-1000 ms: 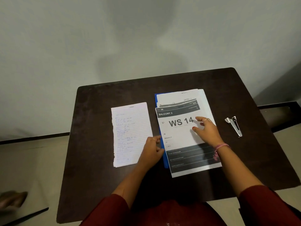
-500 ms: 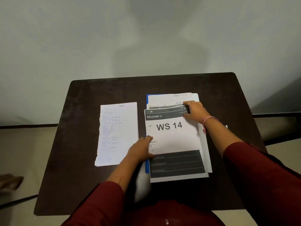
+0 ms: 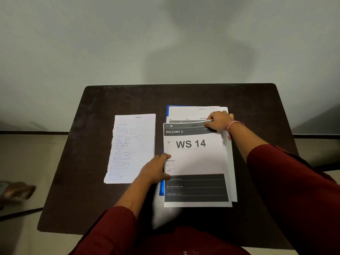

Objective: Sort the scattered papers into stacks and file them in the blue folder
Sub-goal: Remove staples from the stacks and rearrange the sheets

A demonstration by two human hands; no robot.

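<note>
Papers headed by the WS 14 sheet (image 3: 195, 159) lie stacked on the blue folder (image 3: 161, 188) at mid-counter (image 3: 248, 100), long axis running away from the person; the right hand (image 3: 219, 121) pinches the sheet's far corner, the left hand (image 3: 156, 169) rests flat on its near left edge, and a lined page (image 3: 132, 148) lies apart to the left

Folder (image 3: 161, 188) is mostly buried under the papers (image 3: 195, 155), only a blue strip shows on the left + top-left corner. Sheets under the top one just peek out at the far end, text too small to read. Handwriting on the lined sheet (image 3: 132, 148) is illegible too. Right hand (image 3: 219, 120) fingertips are tucked under the sheet corner. Blurry thing (image 3: 17, 191) at left edge, can't tell what it is.
</note>
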